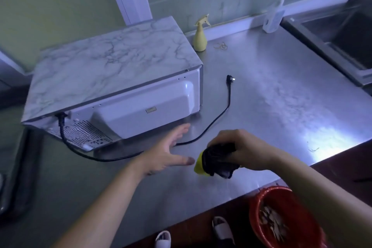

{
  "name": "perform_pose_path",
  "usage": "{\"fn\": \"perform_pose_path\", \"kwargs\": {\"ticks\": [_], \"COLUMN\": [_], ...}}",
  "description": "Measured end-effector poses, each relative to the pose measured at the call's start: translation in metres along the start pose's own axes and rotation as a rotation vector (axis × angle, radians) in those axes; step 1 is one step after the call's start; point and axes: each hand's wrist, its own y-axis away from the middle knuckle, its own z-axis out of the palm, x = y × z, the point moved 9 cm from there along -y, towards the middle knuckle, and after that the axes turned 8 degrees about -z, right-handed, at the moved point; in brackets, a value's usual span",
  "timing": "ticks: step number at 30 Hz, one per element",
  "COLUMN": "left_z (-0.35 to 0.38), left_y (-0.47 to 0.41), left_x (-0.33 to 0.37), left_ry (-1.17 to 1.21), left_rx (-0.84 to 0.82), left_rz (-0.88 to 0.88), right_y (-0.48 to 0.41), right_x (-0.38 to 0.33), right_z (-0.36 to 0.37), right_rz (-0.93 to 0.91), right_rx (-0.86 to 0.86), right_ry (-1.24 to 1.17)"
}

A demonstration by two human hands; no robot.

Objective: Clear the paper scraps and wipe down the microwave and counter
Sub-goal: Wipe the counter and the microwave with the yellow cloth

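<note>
Many paper scraps [271,221] lie in the red bin [292,204]; right hand [242,147] grips cloth [218,164], left hand [167,153] splayed

Your left grip [167,153] was open, its fingers [181,131] straight and reaching toward the far side, the thumb [186,160] spread out to the right, palm turned down and inward. Your bare left forearm [112,193] ran in from the near left. Your right grip [241,147] lay just right of it, back of the hand up, fingers curled down round a bunched dark cloth [217,163]. The two grips were near each other but apart. Your bare right forearm [314,191] came in from the near right.
</note>
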Motion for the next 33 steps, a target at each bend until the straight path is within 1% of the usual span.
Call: {"fn": "perform_pose_path", "kwargs": {"ticks": [2,3,4,5,6,8,10,11,13,15,16,17,18,19,21,22,23,25,27,30,31,32,33], "left_z": [0.011,0.012,0.012,0.010,0.006,-0.001,-0.007,-0.011,-0.023,-0.037,-0.045,-0.050,-0.051,-0.046,-0.020,-0.004,0.009,0.021,0.020,0.010,-0.002,-0.019,-0.046], "left_y": [0.012,0.020,0.027,0.032,0.035,0.040,0.048,0.051,0.056,0.057,0.056,0.056,0.057,0.061,0.069,0.073,0.079,0.086,0.087,0.090,0.087,0.076,0.063], "left_x": [0.000,-0.001,-0.004,-0.008,-0.013,-0.024,-0.039,-0.047,-0.057,-0.060,-0.059,-0.056,-0.053,-0.048,-0.038,-0.034,-0.030,-0.018,-0.010,0.006,0.017,0.032,0.052], "left_ry": [0.157,0.252,0.350,0.419,0.439,0.357,0.317,0.323,0.324,0.268,0.194,0.115,0.055,0.012,-0.088,-0.171,-0.262,-0.419,-0.419,-0.351,-0.326,-0.317,-0.303], "left_rx": [-0.233,-0.309,-0.343,-0.334,-0.294,-0.214,-0.203,-0.212,-0.192,-0.081,0.004,0.076,0.103,0.069,-0.111,-0.204,-0.273,-0.333,-0.381,-0.523,-0.509,-0.414,-0.240], "left_rz": [0.047,0.059,0.057,0.055,0.066,0.104,0.106,0.089,0.070,0.070,0.064,0.053,0.047,0.058,0.084,0.104,0.124,0.138,0.127,0.074,0.071,0.101,0.153], "right_y": [0.001,0.000,0.001,0.001,0.001,-0.004,-0.010,-0.013,-0.010,0.004,0.012,0.015,0.013,0.006,-0.006,-0.007,-0.008,-0.005,0.000,0.007,0.010,0.013,0.016], "right_x": [-0.038,-0.045,-0.045,-0.044,-0.045,-0.049,-0.053,-0.054,-0.053,-0.054,-0.056,-0.058,-0.062,-0.066,-0.072,-0.071,-0.070,-0.067,-0.061,-0.049,-0.042,-0.034,-0.025], "right_z": [0.001,0.001,0.003,0.008,0.017,0.043,0.068,0.078,0.090,0.100,0.109,0.124,0.141,0.160,0.187,0.195,0.200,0.199,0.191,0.177,0.171,0.164,0.157], "right_rz": [-0.046,-0.021,0.024,0.068,0.107,0.185,0.270,0.315,0.438,0.579,0.621,0.635,0.625,0.614,0.567,0.555,0.563,0.551,0.484,0.399,0.400,0.422,0.458], "right_rx": [0.063,0.147,0.252,0.353,0.428,0.471,0.497,0.542,0.696,0.889,0.971,1.019,1.021,0.992,0.976,1.007,1.033,1.055,1.057,0.976,0.979,1.010,1.053], "right_ry": [-0.178,-0.283,-0.378,-0.438,-0.457,-0.432,-0.403,-0.404,-0.386,-0.334,-0.377,-0.493,-0.655,-0.836,-1.194,-1.342,-1.439,-1.516,-1.557,-1.588,-1.564,-1.523,-1.474]}}
